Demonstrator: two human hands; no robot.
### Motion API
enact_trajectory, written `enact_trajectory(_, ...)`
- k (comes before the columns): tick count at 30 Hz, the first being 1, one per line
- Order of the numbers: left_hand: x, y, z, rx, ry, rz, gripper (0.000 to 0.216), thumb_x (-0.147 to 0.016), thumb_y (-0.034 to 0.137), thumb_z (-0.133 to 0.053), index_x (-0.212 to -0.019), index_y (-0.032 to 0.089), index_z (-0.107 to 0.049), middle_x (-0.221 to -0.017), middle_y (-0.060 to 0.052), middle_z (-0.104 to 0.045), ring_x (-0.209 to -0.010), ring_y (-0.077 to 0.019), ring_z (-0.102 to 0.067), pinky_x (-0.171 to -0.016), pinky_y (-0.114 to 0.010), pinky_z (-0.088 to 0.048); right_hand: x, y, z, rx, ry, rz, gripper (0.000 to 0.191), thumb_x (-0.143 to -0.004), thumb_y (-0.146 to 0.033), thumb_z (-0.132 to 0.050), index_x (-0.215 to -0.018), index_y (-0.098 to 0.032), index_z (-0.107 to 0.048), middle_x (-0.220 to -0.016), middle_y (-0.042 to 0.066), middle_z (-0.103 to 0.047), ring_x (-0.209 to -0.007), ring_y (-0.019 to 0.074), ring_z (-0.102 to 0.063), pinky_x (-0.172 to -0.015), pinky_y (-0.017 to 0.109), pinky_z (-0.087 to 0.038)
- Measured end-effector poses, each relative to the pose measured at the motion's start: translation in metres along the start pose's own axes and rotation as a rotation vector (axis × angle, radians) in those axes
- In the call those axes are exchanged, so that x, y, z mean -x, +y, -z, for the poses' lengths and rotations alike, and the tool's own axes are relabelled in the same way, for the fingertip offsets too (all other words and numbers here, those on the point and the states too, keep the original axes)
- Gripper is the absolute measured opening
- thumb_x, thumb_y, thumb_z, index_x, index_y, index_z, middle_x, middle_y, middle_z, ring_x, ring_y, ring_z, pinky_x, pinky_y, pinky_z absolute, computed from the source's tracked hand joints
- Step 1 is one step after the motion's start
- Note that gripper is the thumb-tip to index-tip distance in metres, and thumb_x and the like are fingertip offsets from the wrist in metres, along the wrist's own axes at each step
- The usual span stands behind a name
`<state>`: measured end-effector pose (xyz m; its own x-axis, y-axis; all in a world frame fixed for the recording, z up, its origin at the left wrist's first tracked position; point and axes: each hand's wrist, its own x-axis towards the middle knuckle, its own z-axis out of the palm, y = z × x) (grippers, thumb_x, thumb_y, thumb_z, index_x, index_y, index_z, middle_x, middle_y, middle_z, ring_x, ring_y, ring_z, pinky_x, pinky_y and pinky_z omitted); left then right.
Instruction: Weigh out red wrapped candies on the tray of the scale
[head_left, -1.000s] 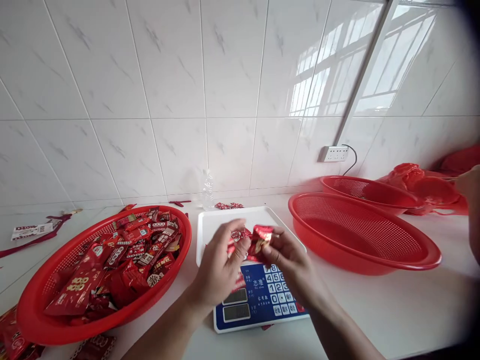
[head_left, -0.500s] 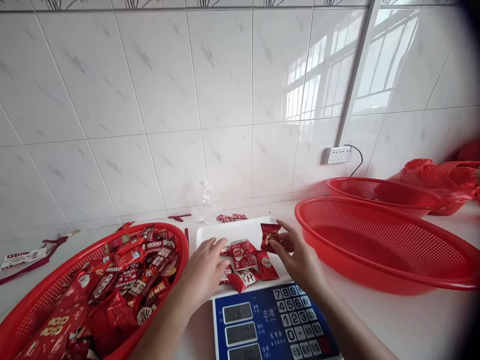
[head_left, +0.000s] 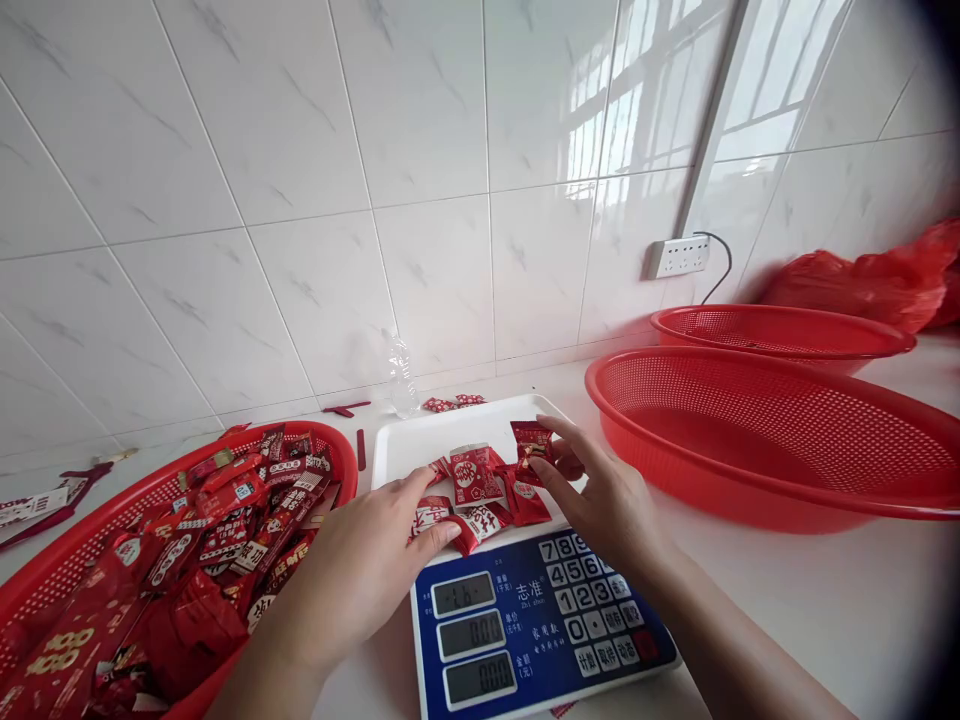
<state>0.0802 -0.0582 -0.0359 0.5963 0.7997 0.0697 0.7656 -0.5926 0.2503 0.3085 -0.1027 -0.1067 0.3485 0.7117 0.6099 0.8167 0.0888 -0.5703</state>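
Note:
A blue electronic scale [head_left: 536, 630] with a white weighing tray [head_left: 420, 445] stands in front of me. Several small red candy packets [head_left: 480, 490] lie in a heap on the tray's near side. My left hand [head_left: 360, 570] rests over the left of the heap, fingers spread and touching the packets. My right hand [head_left: 600, 495] is at the heap's right, thumb and fingers pinching one red packet [head_left: 531, 442] just above the tray.
A red mesh basket [head_left: 90, 520] full of red candy packets sits at the left. Two empty red mesh baskets [head_left: 757, 500] stand at the right, with red plastic bags [head_left: 862, 280] behind. A clear bottle [head_left: 403, 375] and a wall socket [head_left: 679, 255] are by the tiled wall.
A second ago both hands held packets above the scale. They have come down to the tray, the packets now lie there, and the view has tilted lower and nearer.

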Motion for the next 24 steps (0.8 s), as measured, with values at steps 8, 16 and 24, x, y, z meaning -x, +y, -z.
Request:
enact_trajectory(8,-0.008,-0.006,-0.020,0.097,0.072,-0.116,0.045,-0.087,0.042,-0.055,-0.129,0.028,-0.055,-0.123,-0.009,-0.067,-0.105,-0.0308,-0.066,-0.081,-0.040,-0.053,0.001,0.001,-0.001,0.045,-0.046,-0.004,0.040,-0.086,-0.044,-0.050,-0.121,-0.029,-0.059,-0.085,0.003,-0.070,-0.072,0.0180,-0.063,-0.061,0.031,-0.047)
enact_trajectory(16,-0.011,-0.002,-0.019,0.150,0.037,-0.104,0.043,-0.089,0.041,-0.054,-0.131,0.028,-0.052,-0.124,-0.007,-0.065,-0.107,-0.0278,-0.064,-0.084,-0.041,-0.053,0.001,0.000,-0.001,0.057,-0.088,-0.011,0.040,-0.087,-0.046,-0.050,-0.122,-0.030,-0.060,-0.087,0.003,-0.071,-0.072,0.0188,-0.065,-0.061,0.031,-0.047)
enact_trajectory(24,-0.022,0.001,-0.034,0.049,0.033,-0.259,0.059,-0.092,0.057,-0.042,-0.144,0.031,-0.037,-0.155,-0.006,-0.032,-0.145,-0.0331,-0.017,-0.112,-0.060,-0.022,0.002,-0.003,-0.002,0.063,-0.090,0.029,0.041,-0.087,-0.048,-0.050,-0.122,-0.029,-0.062,-0.086,0.004,-0.072,-0.072,0.0200,-0.065,-0.061,0.032,-0.047)
